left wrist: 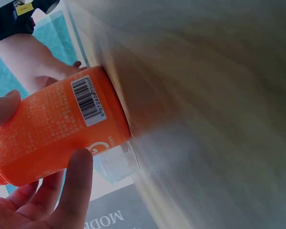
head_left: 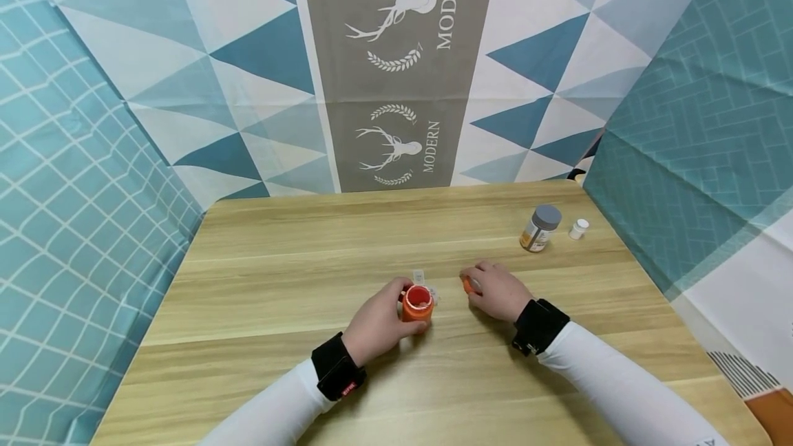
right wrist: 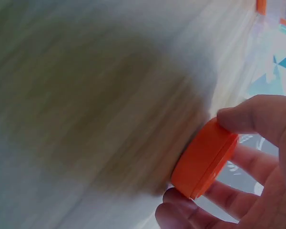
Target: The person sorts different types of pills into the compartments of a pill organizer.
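My left hand (head_left: 379, 321) grips an orange bottle (head_left: 418, 312) that stands upright on the wooden table, thumb on one side and fingers on the other. Its mouth is uncovered, and a red inside shows in the head view. A barcode and white print cover its side in the left wrist view (left wrist: 43, 131). To the right of it, my right hand (head_left: 503, 294) pinches an orange screw cap (right wrist: 205, 155) low at the tabletop. Small clear plastic pieces (head_left: 418, 277) lie just behind the bottle, partly hidden by it.
At the back right of the table (head_left: 279, 239) stands a jar with a grey lid (head_left: 541, 228). A small white bottle (head_left: 579, 229) is beside it, near the right edge. Patterned cloth (head_left: 396, 74) hangs behind the table and along both sides.
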Action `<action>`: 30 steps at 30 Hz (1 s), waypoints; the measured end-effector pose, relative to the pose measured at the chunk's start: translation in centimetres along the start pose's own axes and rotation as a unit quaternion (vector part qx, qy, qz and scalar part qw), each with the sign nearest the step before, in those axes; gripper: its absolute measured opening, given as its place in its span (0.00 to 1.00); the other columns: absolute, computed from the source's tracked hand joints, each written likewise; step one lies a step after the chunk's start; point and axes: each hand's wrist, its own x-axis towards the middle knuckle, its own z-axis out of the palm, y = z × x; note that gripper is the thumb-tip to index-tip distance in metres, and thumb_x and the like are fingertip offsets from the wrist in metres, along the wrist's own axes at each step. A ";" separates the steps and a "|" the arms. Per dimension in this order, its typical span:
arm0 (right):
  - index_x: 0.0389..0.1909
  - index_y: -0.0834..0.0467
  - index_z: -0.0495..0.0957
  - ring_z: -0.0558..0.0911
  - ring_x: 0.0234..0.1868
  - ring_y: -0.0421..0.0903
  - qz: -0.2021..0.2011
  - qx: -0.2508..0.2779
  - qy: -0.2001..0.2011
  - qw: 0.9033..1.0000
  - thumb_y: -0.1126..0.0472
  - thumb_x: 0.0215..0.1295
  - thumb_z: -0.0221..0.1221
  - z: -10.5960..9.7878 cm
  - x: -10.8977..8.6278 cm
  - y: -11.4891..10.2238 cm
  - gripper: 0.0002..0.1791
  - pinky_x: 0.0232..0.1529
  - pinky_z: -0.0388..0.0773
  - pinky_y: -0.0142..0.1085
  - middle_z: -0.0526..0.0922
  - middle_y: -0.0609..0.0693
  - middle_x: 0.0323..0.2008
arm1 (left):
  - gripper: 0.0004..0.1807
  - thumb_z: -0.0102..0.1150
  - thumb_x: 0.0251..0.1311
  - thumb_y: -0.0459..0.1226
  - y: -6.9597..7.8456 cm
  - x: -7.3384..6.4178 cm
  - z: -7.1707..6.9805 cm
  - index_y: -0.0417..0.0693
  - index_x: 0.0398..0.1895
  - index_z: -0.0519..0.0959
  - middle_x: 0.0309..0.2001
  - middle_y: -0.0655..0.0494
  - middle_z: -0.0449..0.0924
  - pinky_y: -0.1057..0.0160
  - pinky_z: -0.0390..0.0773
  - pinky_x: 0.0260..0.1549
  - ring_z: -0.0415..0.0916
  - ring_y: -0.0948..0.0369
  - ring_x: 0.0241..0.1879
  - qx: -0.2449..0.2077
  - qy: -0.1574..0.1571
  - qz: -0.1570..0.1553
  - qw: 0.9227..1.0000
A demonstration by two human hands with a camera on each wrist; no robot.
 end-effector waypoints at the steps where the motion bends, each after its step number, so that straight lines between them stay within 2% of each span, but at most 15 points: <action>1: 0.59 0.56 0.76 0.76 0.44 0.51 -0.005 0.011 0.005 1.000 0.56 0.61 0.61 -0.1 0.1 -0.2 0.24 0.45 0.77 0.47 0.77 0.58 0.51 | 0.34 0.73 0.49 0.47 -0.1 0.1 0.1 0.50 0.57 0.69 0.48 0.61 0.76 0.57 0.77 0.46 0.72 0.67 0.45 -0.004 -0.002 0.000 1.000; 5: 0.60 0.54 0.75 0.75 0.42 0.45 -0.030 0.069 0.040 0.996 0.58 0.60 0.63 -0.9 0.3 -1.7 0.25 0.42 0.78 0.43 0.75 0.54 0.50 | 0.33 0.74 0.49 0.46 -0.3 0.2 0.2 0.51 0.57 0.69 0.49 0.61 0.76 0.57 0.76 0.46 0.72 0.68 0.45 -0.012 -0.009 0.000 1.000; 7: 0.60 0.54 0.74 0.74 0.42 0.44 -0.046 0.106 0.064 0.991 0.60 0.58 0.65 -1.5 0.2 -2.8 0.27 0.41 0.79 0.42 0.73 0.53 0.52 | 0.33 0.74 0.48 0.45 -0.4 0.2 0.2 0.51 0.57 0.69 0.49 0.61 0.76 0.57 0.77 0.46 0.72 0.68 0.45 -0.016 -0.010 0.000 1.000; 9: 0.60 0.56 0.73 0.74 0.46 0.45 -0.061 0.149 0.090 0.983 0.63 0.57 0.65 -2.1 0.0 -4.0 0.27 0.44 0.79 0.43 0.70 0.54 0.56 | 0.33 0.74 0.48 0.45 -0.4 0.2 0.2 0.51 0.57 0.69 0.49 0.61 0.76 0.57 0.77 0.46 0.72 0.68 0.46 -0.020 -0.010 0.002 1.000; 12: 0.59 0.60 0.70 0.73 0.53 0.47 -0.072 0.224 0.117 0.965 0.65 0.58 0.64 -2.7 -0.5 -5.9 0.26 0.50 0.78 0.46 0.67 0.57 0.61 | 0.33 0.74 0.48 0.44 -0.3 0.2 0.1 0.52 0.56 0.69 0.49 0.62 0.76 0.57 0.77 0.46 0.72 0.68 0.46 -0.024 -0.011 0.005 1.000; 15: 0.54 0.62 0.68 0.69 0.58 0.48 -0.069 0.306 0.128 0.941 0.67 0.60 0.63 -2.7 -0.9 -7.4 0.23 0.57 0.72 0.50 0.66 0.58 0.62 | 0.32 0.74 0.49 0.44 -0.3 0.3 0.1 0.52 0.56 0.70 0.49 0.61 0.76 0.57 0.77 0.45 0.72 0.68 0.45 -0.021 -0.011 0.010 1.000; 17: 0.49 0.61 0.67 0.68 0.60 0.47 -0.067 0.344 0.132 0.927 0.67 0.60 0.64 -2.5 -1.1 -8.1 0.20 0.58 0.70 0.52 0.68 0.58 0.62 | 0.32 0.74 0.49 0.44 -0.2 0.3 0.1 0.51 0.56 0.70 0.49 0.61 0.76 0.57 0.77 0.45 0.72 0.68 0.45 -0.015 -0.009 0.014 1.000; 19: 0.43 0.59 0.68 0.68 0.60 0.46 -0.067 0.367 0.132 0.918 0.67 0.60 0.65 -2.3 -1.3 -8.6 0.16 0.58 0.70 0.53 0.70 0.57 0.62 | 0.32 0.73 0.50 0.44 -0.2 0.3 0.1 0.50 0.57 0.70 0.50 0.60 0.76 0.57 0.77 0.46 0.72 0.67 0.46 -0.011 -0.007 0.016 1.000; 21: 0.37 0.56 0.67 0.68 0.60 0.46 -0.072 0.366 0.133 0.918 0.67 0.59 0.66 -2.0 -1.5 -8.9 0.15 0.57 0.71 0.53 0.71 0.56 0.61 | 0.32 0.73 0.50 0.46 -0.1 0.3 0.1 0.49 0.57 0.70 0.51 0.60 0.76 0.57 0.76 0.48 0.71 0.67 0.47 -0.008 -0.006 0.017 1.000; 24: 0.32 0.53 0.67 0.68 0.60 0.44 -0.080 0.350 0.131 0.924 0.66 0.58 0.67 -1.5 -1.6 -9.1 0.15 0.54 0.74 0.51 0.73 0.53 0.60 | 0.33 0.72 0.50 0.47 -0.2 0.3 0.0 0.48 0.57 0.70 0.51 0.59 0.76 0.57 0.76 0.49 0.71 0.68 0.48 -0.006 -0.007 0.015 1.000; 28: 0.36 0.52 0.71 0.69 0.58 0.41 -0.099 0.325 0.130 0.931 0.65 0.57 0.67 -1.0 -1.6 -9.0 0.14 0.52 0.76 0.47 0.73 0.51 0.59 | 0.33 0.72 0.50 0.47 -0.2 0.2 -0.2 0.48 0.57 0.70 0.51 0.59 0.76 0.58 0.76 0.48 0.72 0.68 0.47 -0.004 -0.008 0.011 1.000; 30: 0.41 0.52 0.74 0.69 0.59 0.41 -0.114 0.303 0.129 0.937 0.64 0.57 0.68 -0.9 -1.6 -9.0 0.14 0.52 0.76 0.46 0.73 0.50 0.59 | 0.32 0.72 0.50 0.46 -0.2 0.1 -0.3 0.49 0.57 0.70 0.50 0.60 0.77 0.60 0.78 0.43 0.73 0.67 0.43 -0.001 -0.010 0.009 1.000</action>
